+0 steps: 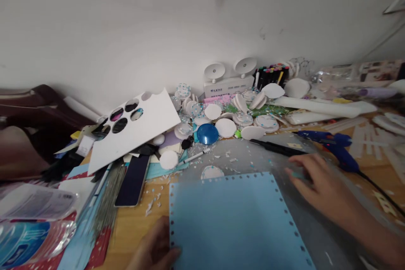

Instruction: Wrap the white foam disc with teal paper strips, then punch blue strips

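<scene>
Your left hand [152, 248] has its fingers clamped on the blue sheet [221, 219], at six o'clock in your view. Toward the sheet's two o'clock, your right hand [313, 180] has its fingers apart; the blue glue gun [337, 139] lies beyond.

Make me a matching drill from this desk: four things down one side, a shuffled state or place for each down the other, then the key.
Things
1. Blue sheet
2. Phone
3. Glue gun
4. White board

States and places
A. Large round holes cut through it
B. A black cord runs from its handle
C. The left hand is at its left edge
D. Lies with its dark screen facing up

Right pairs: 1-C, 2-D, 3-B, 4-A
</scene>
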Action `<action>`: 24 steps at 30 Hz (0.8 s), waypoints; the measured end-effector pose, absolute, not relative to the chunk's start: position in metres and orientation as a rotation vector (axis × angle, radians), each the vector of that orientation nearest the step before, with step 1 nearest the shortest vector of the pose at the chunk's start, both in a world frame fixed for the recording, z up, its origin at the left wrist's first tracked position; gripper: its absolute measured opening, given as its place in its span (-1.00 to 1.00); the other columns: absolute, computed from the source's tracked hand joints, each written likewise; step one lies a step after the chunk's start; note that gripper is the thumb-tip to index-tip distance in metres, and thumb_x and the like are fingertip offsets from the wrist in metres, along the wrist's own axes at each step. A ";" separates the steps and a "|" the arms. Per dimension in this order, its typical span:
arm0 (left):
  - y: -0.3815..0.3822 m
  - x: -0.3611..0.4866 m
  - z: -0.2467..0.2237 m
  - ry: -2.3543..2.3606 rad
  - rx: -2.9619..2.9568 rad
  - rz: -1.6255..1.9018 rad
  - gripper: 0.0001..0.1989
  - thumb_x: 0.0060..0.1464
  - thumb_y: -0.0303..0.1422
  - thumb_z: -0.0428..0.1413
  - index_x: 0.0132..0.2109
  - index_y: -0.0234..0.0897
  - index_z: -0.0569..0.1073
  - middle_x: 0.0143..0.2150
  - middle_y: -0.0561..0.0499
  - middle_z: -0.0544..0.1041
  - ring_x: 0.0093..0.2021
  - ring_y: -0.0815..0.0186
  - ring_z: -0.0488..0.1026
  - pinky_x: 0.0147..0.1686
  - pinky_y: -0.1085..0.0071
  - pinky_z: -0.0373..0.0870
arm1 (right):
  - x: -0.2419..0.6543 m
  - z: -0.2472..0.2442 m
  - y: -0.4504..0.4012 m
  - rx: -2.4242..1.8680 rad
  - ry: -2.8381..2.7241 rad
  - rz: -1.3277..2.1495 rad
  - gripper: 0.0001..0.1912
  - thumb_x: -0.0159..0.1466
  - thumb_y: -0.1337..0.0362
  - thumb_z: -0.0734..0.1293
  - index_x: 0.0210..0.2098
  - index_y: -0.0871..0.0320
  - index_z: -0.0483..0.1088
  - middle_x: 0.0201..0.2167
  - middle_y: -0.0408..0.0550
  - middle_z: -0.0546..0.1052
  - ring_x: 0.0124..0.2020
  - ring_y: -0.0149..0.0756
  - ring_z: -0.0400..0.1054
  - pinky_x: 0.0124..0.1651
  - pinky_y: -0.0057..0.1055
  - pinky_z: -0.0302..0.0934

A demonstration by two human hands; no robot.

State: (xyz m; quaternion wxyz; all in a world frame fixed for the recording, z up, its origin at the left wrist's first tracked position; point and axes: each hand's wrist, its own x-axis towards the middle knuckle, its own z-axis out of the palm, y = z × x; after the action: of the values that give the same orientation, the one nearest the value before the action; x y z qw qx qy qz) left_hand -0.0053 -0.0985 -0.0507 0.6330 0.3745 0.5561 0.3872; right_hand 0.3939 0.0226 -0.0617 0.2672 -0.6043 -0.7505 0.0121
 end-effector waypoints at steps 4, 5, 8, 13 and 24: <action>-0.095 -0.009 -0.056 1.282 1.071 0.771 -0.59 -0.01 -0.18 0.28 0.00 -0.17 0.49 -0.21 -0.08 0.58 -0.21 0.18 0.53 -0.17 0.35 0.48 | 0.376 -0.077 0.052 -1.531 -2.138 0.079 -0.75 0.22 0.24 0.20 -0.12 0.17 0.31 -0.16 0.08 0.40 -0.10 -0.08 0.37 -0.05 -0.15 0.30; -0.093 -0.012 -0.053 1.320 1.153 0.726 -0.61 0.03 -0.17 0.25 0.00 -0.17 0.49 -0.28 -0.05 0.58 -0.28 0.21 0.53 -0.26 0.39 0.49 | 0.373 -0.077 0.056 -1.510 -2.140 0.056 -0.74 0.22 0.24 0.20 -0.12 0.18 0.31 -0.16 0.09 0.40 -0.08 -0.06 0.36 -0.02 -0.12 0.29; -0.076 -0.030 -0.030 1.555 1.492 0.659 -0.69 0.15 -0.19 0.13 0.02 -0.15 0.47 -0.35 -0.01 0.57 -0.37 0.26 0.51 -0.36 0.46 0.46 | 0.358 -0.071 0.057 -1.423 -2.131 0.003 -0.75 0.25 0.25 0.19 -0.10 0.17 0.32 -0.13 0.10 0.42 -0.02 -0.05 0.33 0.03 -0.09 0.26; -0.003 -0.061 0.016 1.981 2.228 0.776 -0.71 0.17 -0.22 0.06 0.01 -0.20 0.41 -0.11 -0.09 0.53 -0.13 0.14 0.50 -0.08 0.26 0.45 | 0.322 -0.060 0.036 -1.227 -2.155 0.051 -0.83 0.30 0.31 0.21 -0.13 0.12 0.35 -0.13 0.03 0.46 -0.03 -0.14 0.35 0.07 -0.16 0.22; 0.105 -0.092 -0.007 2.302 2.566 0.401 -0.67 0.18 -0.54 -0.09 0.06 -0.27 0.35 0.09 -0.20 0.47 0.08 0.06 0.43 -0.03 0.20 0.42 | 0.308 -0.076 0.025 -1.015 -2.195 0.091 -0.83 0.31 0.41 0.22 -0.14 0.09 0.34 -0.22 -0.04 0.49 -0.13 -0.23 0.36 -0.01 -0.23 0.18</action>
State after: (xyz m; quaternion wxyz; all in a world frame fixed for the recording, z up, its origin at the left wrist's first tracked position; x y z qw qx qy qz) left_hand -0.0915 0.1051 -0.0067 -0.1639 0.7293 0.6544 0.1141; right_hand 0.3075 0.0249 -0.0762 0.3530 -0.3925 -0.8486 0.0353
